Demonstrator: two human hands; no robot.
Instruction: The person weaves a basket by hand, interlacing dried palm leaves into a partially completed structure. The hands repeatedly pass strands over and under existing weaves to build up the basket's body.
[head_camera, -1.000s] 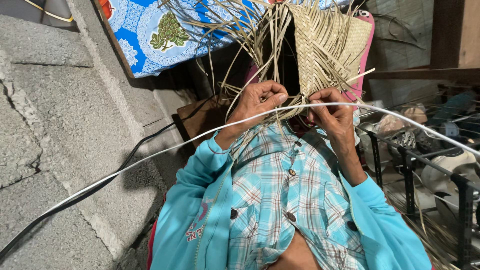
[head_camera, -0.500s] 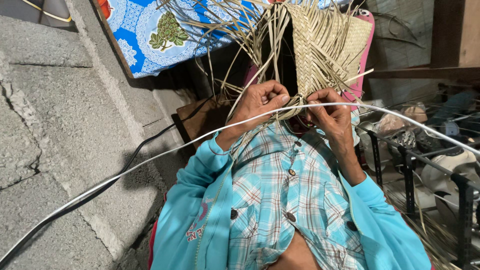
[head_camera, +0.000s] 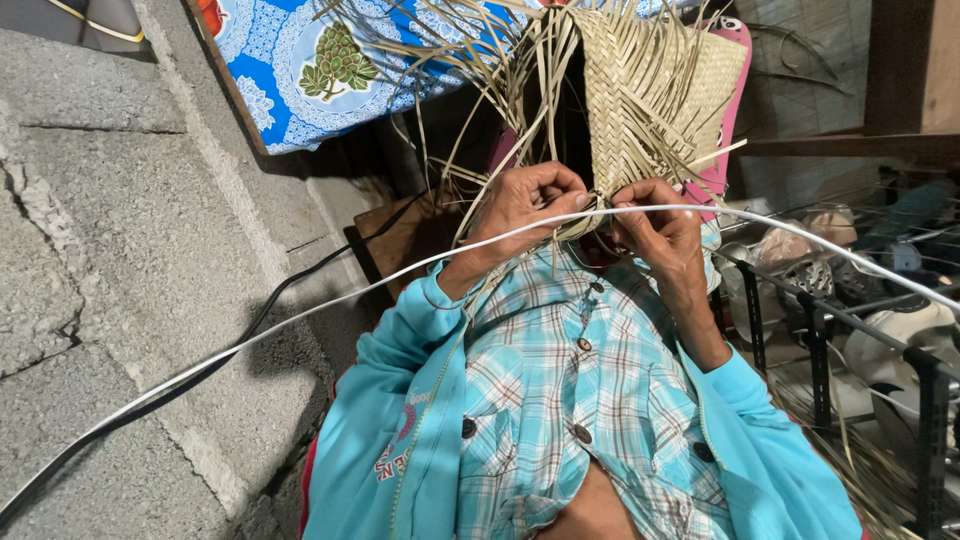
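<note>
Both of my hands are raised in front of my chest, at the lower edge of a half-woven palm-leaf piece (head_camera: 650, 90) with many loose strips (head_camera: 470, 60) fanning out to the left. My left hand (head_camera: 520, 205) has its fingers curled around strips at that edge. My right hand (head_camera: 660, 228) pinches strips right beside it, and the two hands almost touch. I wear a turquoise jacket (head_camera: 400, 400) over a checked shirt (head_camera: 560, 400).
A thin white cable (head_camera: 300, 315) arcs across the view in front of my hands, with a black cable (head_camera: 250, 325) under it. A grey block wall (head_camera: 110, 260) fills the left, a blue patterned cloth (head_camera: 300, 70) hangs above, and a black metal rack (head_camera: 850, 330) stands at right.
Almost nothing differs; my fingers shift slightly on the strips while the woven piece stays in place.
</note>
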